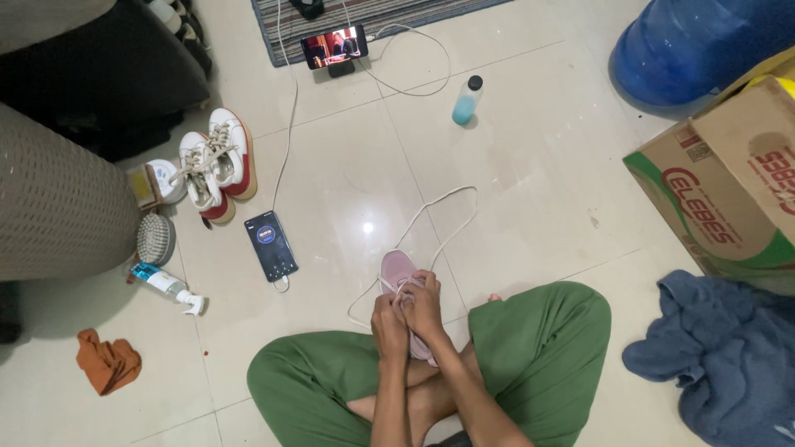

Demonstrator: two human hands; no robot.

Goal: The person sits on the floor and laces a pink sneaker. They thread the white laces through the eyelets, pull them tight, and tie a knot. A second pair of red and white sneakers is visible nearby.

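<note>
Both hands, left (389, 319) and right (425, 300), grip a pink shoe (399, 273), threading its white lace (439, 217); the next eyelet needs careful aim.

Glossy, smooth tile floor (530, 182) reflecting a lamp; pink fabric shoe (397, 269) with white woven lace (443, 215); matt green cloth trousers (538, 348); printed cardboard box (729, 190); rumpled blue cloth (729, 356); translucent plastic bottle (467, 101).

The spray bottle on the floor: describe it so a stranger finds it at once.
Start at the grey woven seat on the left. Below its lower edge, past the round brush, the spray bottle lies on its side. It alone is clear with a white trigger and blue label.
</note>
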